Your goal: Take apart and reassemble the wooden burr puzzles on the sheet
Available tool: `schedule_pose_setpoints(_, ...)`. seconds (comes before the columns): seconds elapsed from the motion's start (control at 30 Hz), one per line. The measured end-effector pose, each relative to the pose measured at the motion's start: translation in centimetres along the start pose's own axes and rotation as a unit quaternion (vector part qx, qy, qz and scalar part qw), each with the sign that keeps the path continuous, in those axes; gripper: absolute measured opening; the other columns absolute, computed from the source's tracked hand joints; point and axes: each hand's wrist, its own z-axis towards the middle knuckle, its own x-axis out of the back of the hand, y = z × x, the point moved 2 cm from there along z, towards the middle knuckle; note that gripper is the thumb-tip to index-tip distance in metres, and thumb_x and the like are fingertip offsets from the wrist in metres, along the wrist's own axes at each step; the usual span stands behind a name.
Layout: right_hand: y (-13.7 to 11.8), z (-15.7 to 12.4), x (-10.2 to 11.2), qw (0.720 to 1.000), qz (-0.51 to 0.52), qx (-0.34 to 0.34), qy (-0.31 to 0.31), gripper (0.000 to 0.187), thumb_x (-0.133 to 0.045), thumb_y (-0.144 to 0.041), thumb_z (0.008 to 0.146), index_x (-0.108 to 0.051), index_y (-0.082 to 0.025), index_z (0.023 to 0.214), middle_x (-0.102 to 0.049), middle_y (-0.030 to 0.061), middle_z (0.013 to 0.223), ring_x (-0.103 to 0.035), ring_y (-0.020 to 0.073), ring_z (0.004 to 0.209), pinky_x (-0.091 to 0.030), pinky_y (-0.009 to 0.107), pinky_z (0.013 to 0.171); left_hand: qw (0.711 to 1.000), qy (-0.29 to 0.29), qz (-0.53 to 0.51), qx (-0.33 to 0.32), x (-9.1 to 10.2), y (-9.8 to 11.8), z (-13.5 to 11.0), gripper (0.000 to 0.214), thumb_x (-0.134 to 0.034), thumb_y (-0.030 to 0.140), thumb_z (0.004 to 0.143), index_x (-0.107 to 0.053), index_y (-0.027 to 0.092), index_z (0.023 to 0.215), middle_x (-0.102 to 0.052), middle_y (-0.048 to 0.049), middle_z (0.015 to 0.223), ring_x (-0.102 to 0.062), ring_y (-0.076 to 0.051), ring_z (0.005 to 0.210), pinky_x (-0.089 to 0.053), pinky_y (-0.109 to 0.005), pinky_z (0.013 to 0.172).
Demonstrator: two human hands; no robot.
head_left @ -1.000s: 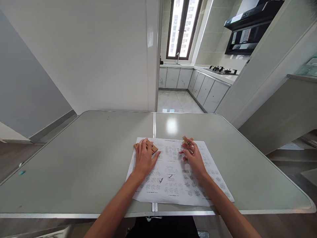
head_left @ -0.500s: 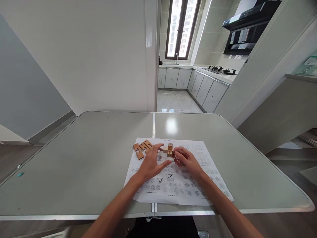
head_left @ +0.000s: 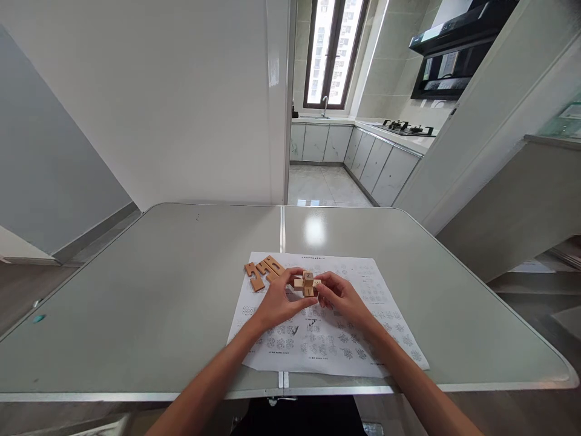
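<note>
Between my two hands, above the printed sheet [head_left: 327, 357], is a wooden interlocking puzzle [head_left: 308, 283] made of crossed pale pieces, one end marked like a 2. My left hand [head_left: 280, 303] curves around its left side, with thumb and index finger on it. Fingers of my right hand [head_left: 341, 297] pinch its right arm. Left of it, several flat orange-brown wooden pieces with cut-out notches [head_left: 255, 278] lie on the sheet's upper left corner, partly hidden by my left hand.
The grey-green table [head_left: 136, 303] has a metal seam down its middle. A small teal object [head_left: 39, 318] lies near its left edge. Behind it stands a white wall [head_left: 204, 109]; a doorway opens on a kitchen with a gas hob [head_left: 406, 128].
My left hand has closed in from the left, its thumb and index finger now on the wooden puzzle. The puzzle has shifted slightly and turned towards me.
</note>
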Motion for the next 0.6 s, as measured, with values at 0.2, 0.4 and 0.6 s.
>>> schedule_pose_setpoints(0.2,0.36,-0.06,-0.06,0.999,-0.02,0.048,0.008,0.032,-0.066,-0.055,0.098,-0.068,-0.023,0.106,-0.07,0.0027,0.086,-0.064,0.0191,0.075,-0.051,0.033,0.071,0.999,-0.01,-0.03,0.024,-0.02,0.27,0.05,0.059,-0.085,0.052,0.08,-0.062,0.02,0.124,-0.073,-0.0094,0.118,-0.071,-0.028,0.108,-0.059,-0.042,0.095)
schedule_pose_setpoints(0.4,0.7,-0.11,-0.13,0.997,-0.04,0.066,0.013,0.028,-0.064,-0.051,0.101,-0.066,-0.024,0.105,-0.072,0.0041,0.093,-0.066,0.0207,0.08,-0.053,0.035,0.075,0.997,-0.037,-0.063,0.032,0.05,0.16,0.25,0.057,-0.083,0.052,0.082,-0.062,0.019,0.123,-0.073,-0.0086,0.115,-0.072,-0.025,0.103,-0.059,-0.04,0.092)
schedule_pose_setpoints(0.6,0.59,-0.28,-0.27,0.987,-0.109,0.115,0.033,0.021,-0.062,-0.045,0.103,-0.066,-0.025,0.111,-0.074,0.0058,0.102,-0.07,0.0241,0.092,-0.055,0.039,0.083,0.993,-0.049,-0.087,0.057,0.14,0.16,0.3,0.054,-0.079,0.054,0.086,-0.063,0.017,0.121,-0.075,-0.0095,0.11,-0.073,-0.025,0.097,-0.058,-0.038,0.087)
